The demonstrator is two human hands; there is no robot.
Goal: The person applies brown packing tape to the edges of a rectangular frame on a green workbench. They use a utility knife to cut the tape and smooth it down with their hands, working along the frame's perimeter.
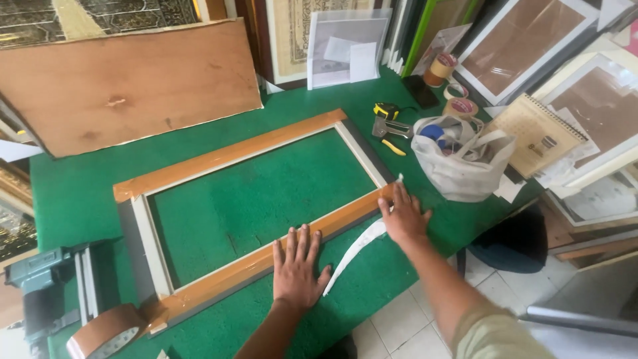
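A rectangular picture frame (174,174) lies flat on the green table (73,193), its long rails covered in brown tape. My left hand (296,266) lies flat, fingers spread, on the near taped rail. My right hand (403,215) presses on the frame's near right corner, touching a white paper strip (355,248) that trails down toward the table's edge. I cannot tell whether the fingers pinch the strip.
A brown tape roll (105,332) and a grey-green tool (41,286) sit at the near left. A plywood board (126,83) lies at the back. A white cloth bag (460,159), stapler (391,127), tape rolls (458,106), notebook (537,133) and stacked frames crowd the right.
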